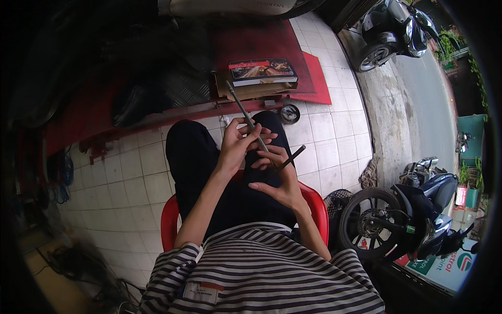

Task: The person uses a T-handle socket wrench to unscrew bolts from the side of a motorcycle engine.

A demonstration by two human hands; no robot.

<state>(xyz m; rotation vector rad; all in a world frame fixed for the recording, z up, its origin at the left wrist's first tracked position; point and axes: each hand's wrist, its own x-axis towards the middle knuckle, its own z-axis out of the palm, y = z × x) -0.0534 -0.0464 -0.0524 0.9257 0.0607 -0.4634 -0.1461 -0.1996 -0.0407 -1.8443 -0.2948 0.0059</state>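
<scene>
Chair (170, 225), red: under you.
Right hand (282, 183): spread, thumb well apart from the fingers, which lie about a dark bar (295, 155).
Left hand (238, 144): pinching a grey rod (239, 102) above your lap (230, 214), tip toward the platform (251, 42). Whether rod and bar are one bent piece: you cannot tell.
Progress, as judged: rod in hand, applied to nothing visible; what remains, unclear.
Dish (289, 113): floor (334, 125), beside the platform's near edge.
Box (261, 70): on cardboard (256, 93), same edge, toward the right corner.

The rod (240, 104) looks smooth and metallic, the chair (169, 222) glossy plastic.
</scene>
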